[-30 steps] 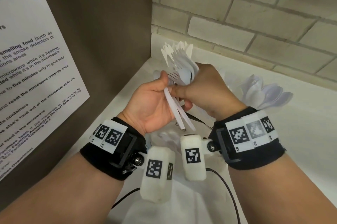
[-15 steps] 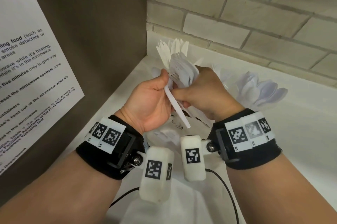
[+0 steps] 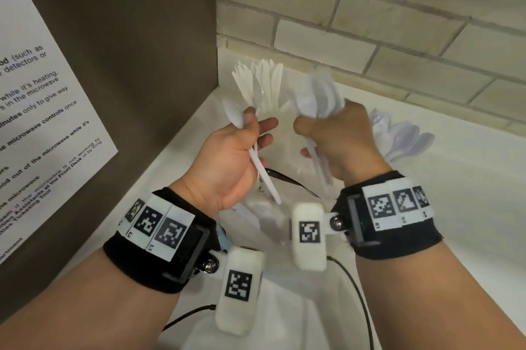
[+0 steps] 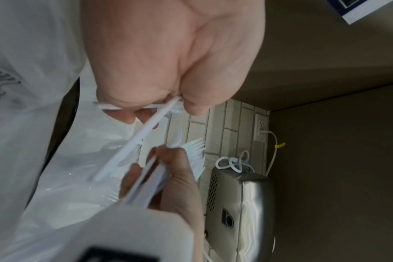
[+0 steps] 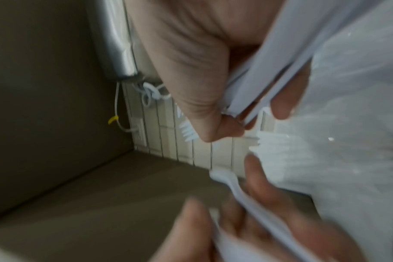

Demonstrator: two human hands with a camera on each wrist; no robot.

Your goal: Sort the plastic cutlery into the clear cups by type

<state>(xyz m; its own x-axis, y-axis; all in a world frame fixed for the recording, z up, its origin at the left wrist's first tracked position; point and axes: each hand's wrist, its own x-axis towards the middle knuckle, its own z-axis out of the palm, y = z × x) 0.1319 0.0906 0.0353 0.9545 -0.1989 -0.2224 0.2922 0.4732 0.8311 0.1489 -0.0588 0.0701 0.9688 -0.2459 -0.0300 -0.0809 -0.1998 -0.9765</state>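
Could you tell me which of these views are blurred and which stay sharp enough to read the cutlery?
Head view: mostly sharp; the white plastic spoon in the left hand reads clearly. Left wrist view: softer, though the thin white handle is traceable. Right wrist view: heavy motion blur; the bundle of white plastic handles in the right hand smears.

The head view looks down at both hands over the worktop's (image 3: 469, 207) back left corner. Each wrist view sits close under its palm; all share the brick wall (image 3: 370, 8).
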